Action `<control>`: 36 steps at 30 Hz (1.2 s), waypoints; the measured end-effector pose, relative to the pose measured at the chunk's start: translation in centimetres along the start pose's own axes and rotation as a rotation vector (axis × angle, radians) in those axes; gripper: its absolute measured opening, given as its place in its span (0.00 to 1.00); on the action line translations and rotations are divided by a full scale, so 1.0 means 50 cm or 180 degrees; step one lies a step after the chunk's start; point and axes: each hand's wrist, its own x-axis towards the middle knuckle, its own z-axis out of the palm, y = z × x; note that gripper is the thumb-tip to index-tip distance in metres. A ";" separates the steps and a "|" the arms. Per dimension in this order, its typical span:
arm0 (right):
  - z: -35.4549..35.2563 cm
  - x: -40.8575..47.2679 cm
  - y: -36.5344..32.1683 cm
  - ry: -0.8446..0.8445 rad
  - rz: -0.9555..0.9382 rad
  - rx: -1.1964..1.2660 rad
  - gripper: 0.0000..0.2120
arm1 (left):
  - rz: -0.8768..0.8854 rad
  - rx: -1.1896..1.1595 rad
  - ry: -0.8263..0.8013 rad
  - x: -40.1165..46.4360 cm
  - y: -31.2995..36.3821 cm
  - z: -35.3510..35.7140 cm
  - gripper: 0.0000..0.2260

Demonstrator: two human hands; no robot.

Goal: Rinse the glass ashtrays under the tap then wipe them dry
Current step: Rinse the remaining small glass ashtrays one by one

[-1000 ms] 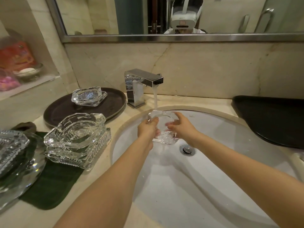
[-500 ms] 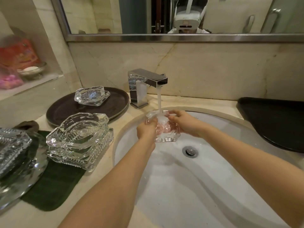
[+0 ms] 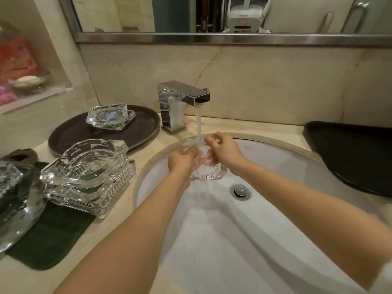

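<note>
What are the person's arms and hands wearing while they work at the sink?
Nothing that shows. The left hand and right hand are bare: no gloves, and no rings or bracelets visible. Both forearms are bare too, with no watch and no sleeve reaching into view up to the picture's lower edge. The fingers are wet from the running tap.

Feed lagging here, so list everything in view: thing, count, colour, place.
held ashtray: 1, clear, under the running tap
stacked ashtrays: 2 it seems, clear, on dark green cloth
ashtray on round tray: 1, clear
round tray: 1, dark brown, counter left
black tray: 1, counter right
sink: 1, white
glassware: clear, far left, cropped
left hand, right hand: grip the held ashtray
</note>
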 end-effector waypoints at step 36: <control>0.022 -0.013 0.012 0.0122 -0.0006 -0.1418 0.24 | -0.0712 -0.1426 -0.1158 -0.011 0.024 0.002 0.13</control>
